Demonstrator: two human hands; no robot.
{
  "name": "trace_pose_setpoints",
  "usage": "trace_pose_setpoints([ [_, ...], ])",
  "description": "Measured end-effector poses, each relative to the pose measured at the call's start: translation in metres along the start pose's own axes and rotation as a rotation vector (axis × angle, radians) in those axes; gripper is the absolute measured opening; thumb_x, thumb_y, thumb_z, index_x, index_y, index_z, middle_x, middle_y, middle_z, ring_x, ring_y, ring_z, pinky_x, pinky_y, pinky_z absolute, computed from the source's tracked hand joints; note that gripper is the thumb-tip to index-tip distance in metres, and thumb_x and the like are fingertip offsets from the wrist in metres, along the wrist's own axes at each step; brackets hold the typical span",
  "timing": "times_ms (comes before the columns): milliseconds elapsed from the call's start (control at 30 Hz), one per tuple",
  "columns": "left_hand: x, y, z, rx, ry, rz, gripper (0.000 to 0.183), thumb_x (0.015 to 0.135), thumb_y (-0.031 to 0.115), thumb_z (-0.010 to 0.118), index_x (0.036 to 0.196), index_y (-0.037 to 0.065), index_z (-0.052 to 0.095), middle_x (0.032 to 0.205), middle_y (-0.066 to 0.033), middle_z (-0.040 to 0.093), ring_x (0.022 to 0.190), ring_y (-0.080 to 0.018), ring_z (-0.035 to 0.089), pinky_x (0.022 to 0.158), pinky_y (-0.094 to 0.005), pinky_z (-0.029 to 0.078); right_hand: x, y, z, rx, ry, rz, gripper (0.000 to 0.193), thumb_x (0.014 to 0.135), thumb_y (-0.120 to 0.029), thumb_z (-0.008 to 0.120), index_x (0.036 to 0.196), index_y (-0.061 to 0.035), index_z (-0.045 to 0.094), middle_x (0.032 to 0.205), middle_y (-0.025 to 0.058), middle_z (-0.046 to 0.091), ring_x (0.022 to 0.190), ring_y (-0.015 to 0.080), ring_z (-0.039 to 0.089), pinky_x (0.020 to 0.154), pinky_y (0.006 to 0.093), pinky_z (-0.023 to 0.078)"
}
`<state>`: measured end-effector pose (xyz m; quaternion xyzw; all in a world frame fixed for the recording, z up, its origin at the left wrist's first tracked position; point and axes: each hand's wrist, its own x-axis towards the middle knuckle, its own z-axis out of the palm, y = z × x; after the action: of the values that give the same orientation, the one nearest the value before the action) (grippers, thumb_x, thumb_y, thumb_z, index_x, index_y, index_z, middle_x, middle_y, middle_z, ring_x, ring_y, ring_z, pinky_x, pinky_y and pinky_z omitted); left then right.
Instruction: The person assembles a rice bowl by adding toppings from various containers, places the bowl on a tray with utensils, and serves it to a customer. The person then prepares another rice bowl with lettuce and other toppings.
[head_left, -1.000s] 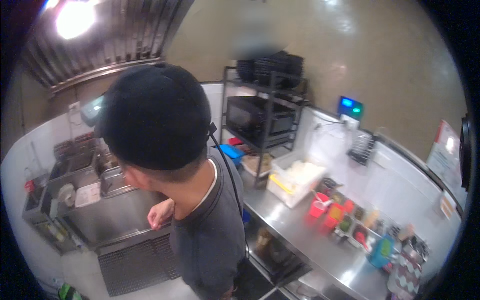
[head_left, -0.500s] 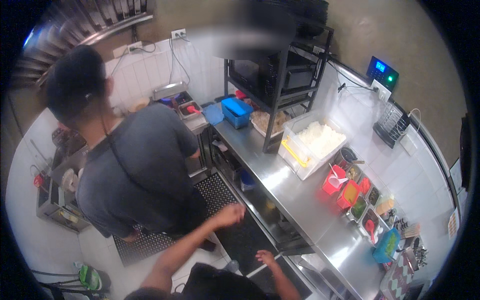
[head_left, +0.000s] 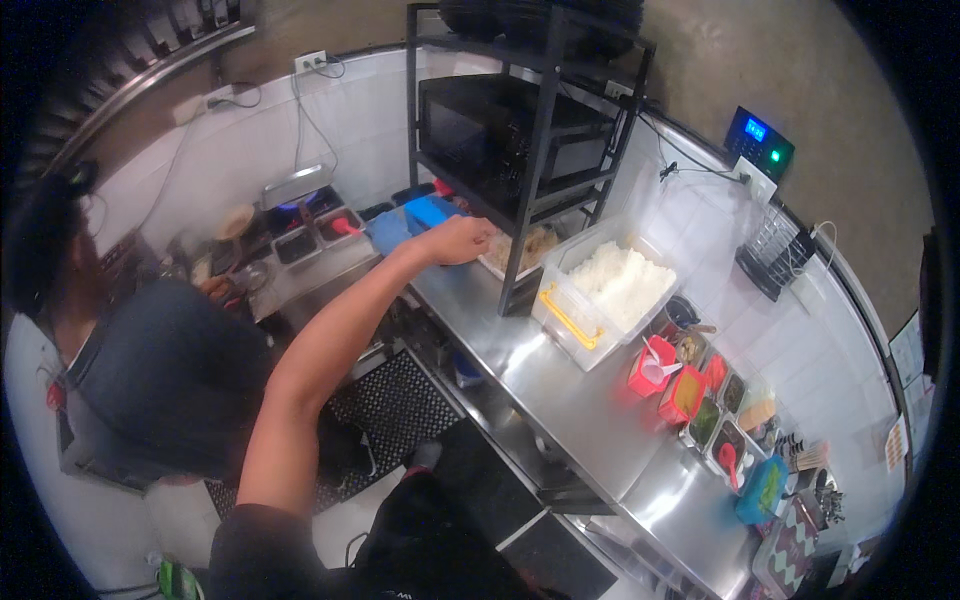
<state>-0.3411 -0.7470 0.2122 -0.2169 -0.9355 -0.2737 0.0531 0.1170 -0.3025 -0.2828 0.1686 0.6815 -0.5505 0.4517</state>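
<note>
Since 0.5 s ago: L hand has gone from over the floor to the back of the steel counter; R hand has dropped out of view. Co-worker now sits nearer 9 o'clock in the pic, head & back partly lost in dark L rim; co-worker's hands hard to make out.

L hand, just above pic ctr: fingers curled in, narrow; can't tell if it's gripping anything or touching vs hovering, as fingertips are too small/blurred. From it: blue tub approx 10–11 o'clock, right beside, front mostly hidden by hand & wrist; blue cloth at 9; tray w/ tan food at 3, cut across by post of black rack. Microwave at 12, R part behind rack bars.

Clear bin of white rice at approx 4, yellow handle facing out. Further on, also approx 4: red containers, contents partly hidden by a pale scoop. Pans w/ red spoon at 9. Stuff past 4 o'clock, at R rim, is bent & unclear.
</note>
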Motion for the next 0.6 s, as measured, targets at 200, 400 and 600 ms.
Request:
trace_pose_setpoints([
  [200,0.131,-0.072,-0.067,0.204,0.744,0.227,0.068,0.079,0.039,0.077,0.129,-0.003,0.057,0.131,-0.0245,0.057,0.122,-0.0401,0.054,0.103,-0.046,0.044,0.098,-0.137,0.016,-0.112,0.052,-0.063,0.033,0.099,-0.028,0.055,0.124,-0.0082,0.064,0.113,0.0067,0.07,0.1,0.0169,0.065,0.084,0.0338,0.05],
  [400,0.193,-0.09,-0.092,0.079,0.723,0.438,0.073,0.069,0.049,0.084,0.117,0.0,0.057,0.118,-0.0196,0.056,0.115,-0.0384,0.051,0.101,-0.0454,0.041,0.179,-0.245,0.029,-0.34,0.185,-0.176,0.032,0.1,-0.028,0.056,0.12,-0.005,0.065,0.113,0.0077,0.07,0.104,0.0176,0.064,0.089,0.0328,0.049],
  [600,0.129,-0.128,-0.091,-0.073,1.102,0.459,0.035,0.079,0.015,0.078,0.096,0.005,0.049,0.102,-0.0157,0.055,0.112,-0.036,0.055,0.105,-0.0502,0.039,0.229,-0.383,0.058,-0.522,0.354,-0.685,0.032,0.103,-0.027,0.054,0.119,-0.0013,0.065,0.113,0.0084,0.07,0.106,0.0174,0.063,0.093,0.0318,0.049],
])
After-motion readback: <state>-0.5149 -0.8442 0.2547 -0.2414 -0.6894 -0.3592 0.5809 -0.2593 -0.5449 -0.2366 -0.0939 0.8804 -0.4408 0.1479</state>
